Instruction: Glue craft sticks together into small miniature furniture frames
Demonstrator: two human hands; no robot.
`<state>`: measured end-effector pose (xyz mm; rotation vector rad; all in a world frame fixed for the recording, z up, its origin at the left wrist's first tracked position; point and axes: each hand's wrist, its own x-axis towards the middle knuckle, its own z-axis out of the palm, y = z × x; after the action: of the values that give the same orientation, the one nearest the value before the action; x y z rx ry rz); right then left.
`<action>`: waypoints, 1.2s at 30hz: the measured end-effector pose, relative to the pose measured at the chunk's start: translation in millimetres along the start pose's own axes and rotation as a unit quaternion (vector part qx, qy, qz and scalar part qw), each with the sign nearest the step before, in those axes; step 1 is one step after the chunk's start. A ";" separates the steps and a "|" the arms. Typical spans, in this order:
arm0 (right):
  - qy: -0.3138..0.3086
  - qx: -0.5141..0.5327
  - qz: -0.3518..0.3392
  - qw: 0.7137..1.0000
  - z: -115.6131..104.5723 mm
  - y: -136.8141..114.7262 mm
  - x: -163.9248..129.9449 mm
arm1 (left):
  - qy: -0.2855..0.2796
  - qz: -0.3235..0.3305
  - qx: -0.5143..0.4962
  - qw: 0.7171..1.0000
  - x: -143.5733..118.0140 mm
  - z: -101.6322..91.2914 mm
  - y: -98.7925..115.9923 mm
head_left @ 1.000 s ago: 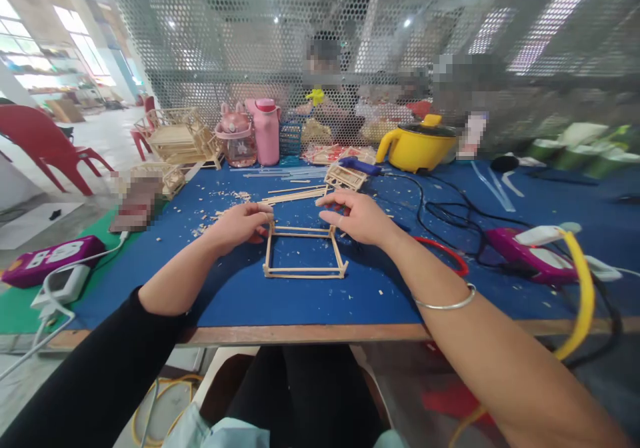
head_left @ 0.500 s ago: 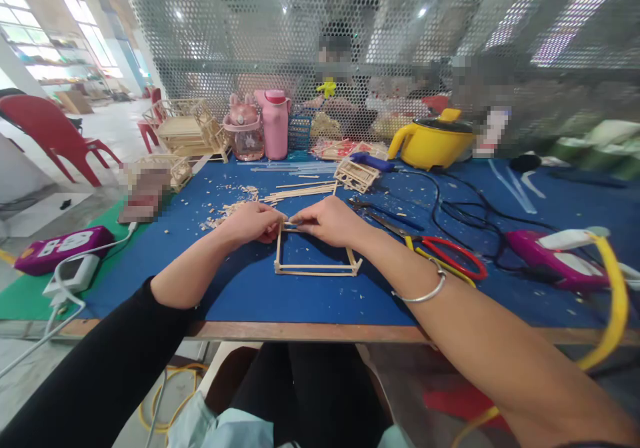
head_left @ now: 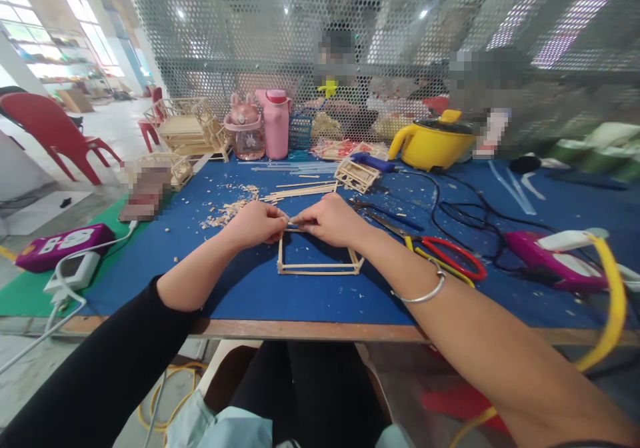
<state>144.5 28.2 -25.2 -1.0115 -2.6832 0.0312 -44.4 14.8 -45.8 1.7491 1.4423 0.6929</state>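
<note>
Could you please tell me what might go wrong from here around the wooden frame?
The thin-stick frame could twist, or a joint might loosen, if the left hand and right hand, both at its far left corner, press unevenly.

The right forearm appears close to the scissors, so a sideways sweep might knock them.

Showing a perforated screen (head_left: pixel 240 41) behind the yellow pot (head_left: pixel 435 147). Displaying a pink flask (head_left: pixel 276 128) left of the pot, a rabbit-eared bottle (head_left: pixel 247 140) farther left and a red chair (head_left: pixel 43 125) farthest left. Presenting a purple power strip (head_left: pixel 533 255) forward and right of the pot.
</note>
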 end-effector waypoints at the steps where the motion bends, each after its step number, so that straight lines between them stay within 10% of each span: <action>1: -0.001 -0.002 0.000 1.000 -0.1 0.0 0.1 | 0.003 0.009 0.011 1.000 -0.7 0.4 0.3; 26: -0.004 0.055 -0.004 0.998 -2.3 4.4 -1.4 | 0.000 -0.003 0.002 1.000 -0.5 0.7 0.3; 32: 0.141 0.142 0.103 0.974 -39.3 34.6 -29.2 | 0.002 0.019 0.011 1.000 2.3 0.3 -6.8; 36: 0.057 0.117 0.087 0.988 -38.8 45.1 -39.0 | 0.006 0.008 0.013 1.000 2.4 0.7 -7.1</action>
<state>211.7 34.0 -2.6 -1.1295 -2.4138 0.3064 -47.4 17.5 -52.2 1.7805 1.4531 0.6963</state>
